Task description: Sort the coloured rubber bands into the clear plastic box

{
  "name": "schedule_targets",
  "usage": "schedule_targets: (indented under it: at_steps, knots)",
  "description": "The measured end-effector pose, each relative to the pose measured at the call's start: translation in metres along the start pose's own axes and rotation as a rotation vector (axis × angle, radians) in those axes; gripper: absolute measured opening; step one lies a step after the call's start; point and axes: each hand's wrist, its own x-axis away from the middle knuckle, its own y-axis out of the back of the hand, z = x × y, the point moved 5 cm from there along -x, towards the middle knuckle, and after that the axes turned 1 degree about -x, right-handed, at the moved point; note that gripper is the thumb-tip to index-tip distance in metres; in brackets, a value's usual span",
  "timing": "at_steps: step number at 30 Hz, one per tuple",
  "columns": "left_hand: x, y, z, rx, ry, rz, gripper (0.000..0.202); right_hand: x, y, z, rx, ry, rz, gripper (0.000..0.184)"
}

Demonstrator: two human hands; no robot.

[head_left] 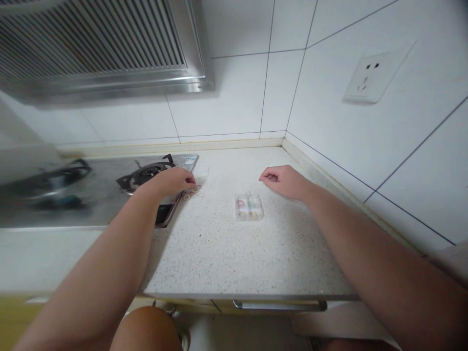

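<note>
My left hand [174, 181] rests at the left part of the speckled counter [219, 243], next to the stove edge, its fingers curled over several thin wire rings [193, 193] lying on the surface. My right hand [282, 179] hovers loosely closed above the counter, fingers bent inward; nothing shows in it. Between and a little nearer than the hands lies a small clear plastic box [249, 207] with compartments holding small coloured rings. A clear lid [202, 171] lies just beyond my left hand.
A steel gas stove [109, 187] with a black burner sits left of the counter. A range hood [98, 48] hangs above it. Tiled walls meet at the back right corner, with a socket [369, 78] on the right wall. A drawer handle [280, 305] runs below the counter's front edge.
</note>
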Motion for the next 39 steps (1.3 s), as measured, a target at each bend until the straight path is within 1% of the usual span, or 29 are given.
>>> schedule_targets:
  at_steps: [5,13,24,29,35,39]
  knots:
    - [-0.001,-0.004,0.002,0.027,0.024,0.046,0.034,0.000,-0.001,0.002,-0.001,0.009,0.010,0.021]
    - [-0.001,-0.005,0.001,0.053,-0.026,0.017,0.030,0.000,-0.002,0.005,0.004,0.010,0.034,0.021]
    - [-0.001,-0.006,-0.002,0.034,-0.033,0.027,0.029,0.000,-0.002,0.007,0.001,0.019,0.048,0.020]
    - [0.000,-0.004,-0.004,0.050,-0.035,-0.003,0.030,0.000,-0.003,0.008,-0.002,0.013,0.054,0.020]
    - [0.004,0.001,-0.015,0.057,-0.032,-0.037,0.028,0.000,-0.003,0.007,0.013,0.017,0.062,0.021]
    - [0.004,0.004,-0.016,0.042,0.003,-0.070,0.027,0.000,-0.003,0.007,0.026,0.025,0.067,0.019]
